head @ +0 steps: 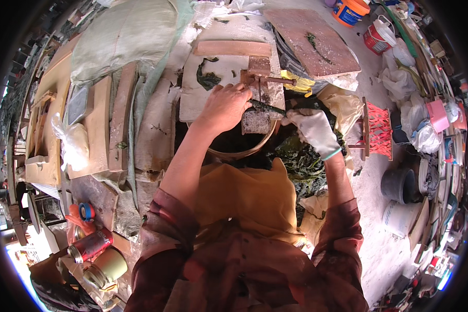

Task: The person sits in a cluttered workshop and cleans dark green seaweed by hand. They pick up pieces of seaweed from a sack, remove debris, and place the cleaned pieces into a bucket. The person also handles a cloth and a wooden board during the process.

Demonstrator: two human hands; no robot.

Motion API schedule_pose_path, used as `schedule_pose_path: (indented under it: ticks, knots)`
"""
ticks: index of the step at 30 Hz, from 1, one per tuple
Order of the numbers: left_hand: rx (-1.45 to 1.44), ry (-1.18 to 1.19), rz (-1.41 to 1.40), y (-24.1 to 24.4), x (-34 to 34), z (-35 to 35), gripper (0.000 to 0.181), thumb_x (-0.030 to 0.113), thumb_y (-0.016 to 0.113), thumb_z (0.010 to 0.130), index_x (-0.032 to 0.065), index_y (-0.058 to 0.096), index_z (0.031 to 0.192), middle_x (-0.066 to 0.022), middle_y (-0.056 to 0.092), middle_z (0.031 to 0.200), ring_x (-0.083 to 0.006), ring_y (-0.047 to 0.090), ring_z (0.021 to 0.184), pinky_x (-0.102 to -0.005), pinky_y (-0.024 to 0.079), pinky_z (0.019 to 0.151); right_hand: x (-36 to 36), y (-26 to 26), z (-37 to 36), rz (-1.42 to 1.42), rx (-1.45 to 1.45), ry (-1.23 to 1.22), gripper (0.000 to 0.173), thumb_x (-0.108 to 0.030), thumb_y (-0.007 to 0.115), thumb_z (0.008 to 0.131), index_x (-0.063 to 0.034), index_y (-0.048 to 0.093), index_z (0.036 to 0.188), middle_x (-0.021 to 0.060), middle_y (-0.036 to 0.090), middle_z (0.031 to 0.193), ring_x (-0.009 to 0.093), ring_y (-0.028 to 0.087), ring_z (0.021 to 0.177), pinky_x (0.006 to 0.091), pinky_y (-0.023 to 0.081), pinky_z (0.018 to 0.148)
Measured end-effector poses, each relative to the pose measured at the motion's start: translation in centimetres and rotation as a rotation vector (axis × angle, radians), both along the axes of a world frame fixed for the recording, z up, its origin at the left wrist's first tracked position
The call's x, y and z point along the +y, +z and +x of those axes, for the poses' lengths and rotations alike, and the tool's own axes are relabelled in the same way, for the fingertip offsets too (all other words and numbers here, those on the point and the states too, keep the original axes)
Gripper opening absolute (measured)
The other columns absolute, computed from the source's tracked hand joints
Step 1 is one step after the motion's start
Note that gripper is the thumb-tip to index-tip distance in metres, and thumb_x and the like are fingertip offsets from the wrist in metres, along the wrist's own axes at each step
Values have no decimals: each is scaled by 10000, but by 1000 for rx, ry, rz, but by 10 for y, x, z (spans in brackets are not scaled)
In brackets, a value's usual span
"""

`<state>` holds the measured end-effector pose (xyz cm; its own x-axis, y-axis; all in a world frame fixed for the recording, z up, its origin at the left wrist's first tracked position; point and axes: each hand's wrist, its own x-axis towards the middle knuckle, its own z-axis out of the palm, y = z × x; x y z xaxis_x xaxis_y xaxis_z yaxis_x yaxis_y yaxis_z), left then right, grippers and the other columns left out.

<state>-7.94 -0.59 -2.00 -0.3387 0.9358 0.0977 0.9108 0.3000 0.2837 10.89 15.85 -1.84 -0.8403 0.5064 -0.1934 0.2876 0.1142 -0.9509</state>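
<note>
A dark green, rope-like strip of seaweed, probably kelp (268, 106), stretches between my hands. My bare left hand (228, 104) grips its left end beside a wooden block fixture (259, 64) with a rod-like handle (277, 80). Its other end is in my right hand (314, 126), which wears a white knit glove. Beneath the strip a small salt-crusted block (256, 121) juts over a round tub (240, 155) with a dark inside. One flat piece of seaweed (208, 76) lies on the whitish board (191, 93) beyond my left hand. Heaped wet seaweed (302, 158) sits below my right hand.
A reddish board (312, 43) with seaweed scraps lies at the far right. Right of the heap stands a stool with red webbing (378, 130). Planks (121, 117) and a large woven sack (124, 39) are on the left, with a red thermos (91, 245) nearer me.
</note>
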Motion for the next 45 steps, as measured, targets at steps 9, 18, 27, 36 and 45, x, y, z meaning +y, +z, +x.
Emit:
schedule_pose_path:
  ticks: [9,18,27,36,45]
  knots:
    - [-3,270,-216,-30,18,-17,234,237,563,903,51,607,1039,-118,606,1102,-311,570,1062,-484,409,910,-2,-28,-61,619,-515,-212,351,-413,616,828,-78,723,818,210,667,830,363,655,821,393,522,744]
    - [-61,104,27,3,3,5,325,330,578,909,89,627,1121,-146,660,1024,-305,620,985,-428,440,904,-17,-11,-15,-197,-175,-29,247,-189,716,835,9,693,982,1,641,735,31,456,573,207,387,511]
    - [-905,176,422,12,14,21,147,133,582,947,26,683,932,11,636,712,-27,459,560,-215,400,522,-12,33,5,-187,-271,373,282,-268,637,909,-16,667,1032,-7,611,644,25,544,498,153,407,411]
    - [-1095,-219,205,19,11,59,114,-63,533,817,28,576,763,-34,463,521,-103,457,468,-268,391,451,-17,-15,4,-134,246,226,461,-458,525,934,-15,652,922,-5,586,603,37,481,415,162,336,359]
    - [-183,-305,529,26,9,57,94,137,707,687,84,631,702,-6,653,945,-211,617,641,-323,508,570,-57,-55,9,-1364,360,-29,495,-496,481,937,-19,600,994,86,625,669,111,490,402,229,364,351]
